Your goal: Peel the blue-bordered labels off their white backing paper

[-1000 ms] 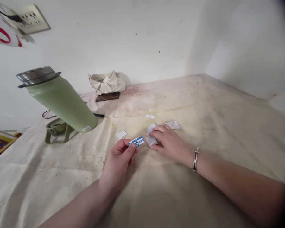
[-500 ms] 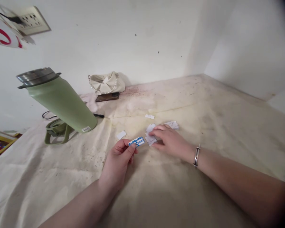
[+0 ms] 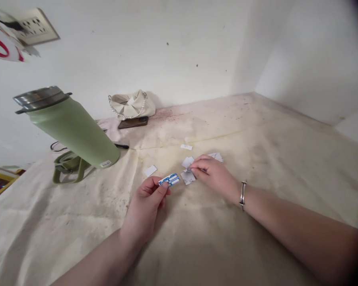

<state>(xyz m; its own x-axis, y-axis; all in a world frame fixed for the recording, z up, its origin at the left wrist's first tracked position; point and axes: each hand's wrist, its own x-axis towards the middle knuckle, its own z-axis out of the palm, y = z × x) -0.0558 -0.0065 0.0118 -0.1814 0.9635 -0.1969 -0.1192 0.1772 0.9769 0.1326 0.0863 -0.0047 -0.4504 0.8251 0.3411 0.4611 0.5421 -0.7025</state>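
Between thumb and fingers, my left hand (image 3: 146, 202) pinches a small white label piece (image 3: 169, 180) with blue-outlined boxes. My right hand (image 3: 213, 172), with a silver bracelet (image 3: 243, 194) at the wrist, is closed on the edge of a small white paper piece (image 3: 189, 169), which is seen nearly edge-on. Under and beside those fingertips lie more white paper pieces (image 3: 187, 178), some with faint printed lines. Another small group of white pieces (image 3: 217, 157) sits behind the right hand, partly hidden by it. Single pieces lie apart: a blank one (image 3: 150, 171) left of the label and a narrow one (image 3: 186, 147) farther back.
A tall green bottle (image 3: 74, 127) with a steel top stands at left, beside its green looped lid (image 3: 70, 167) and a black pen (image 3: 121, 146). Against the wall are a cream handbag (image 3: 133, 105) and a phone (image 3: 133, 122). A wrinkled beige cloth (image 3: 86, 234) covers the table.
My right fingers have closed and lifted the edge of a white paper piece from the pile. My left hand keeps hold of the blue-outlined label. The whole view has shifted slightly.
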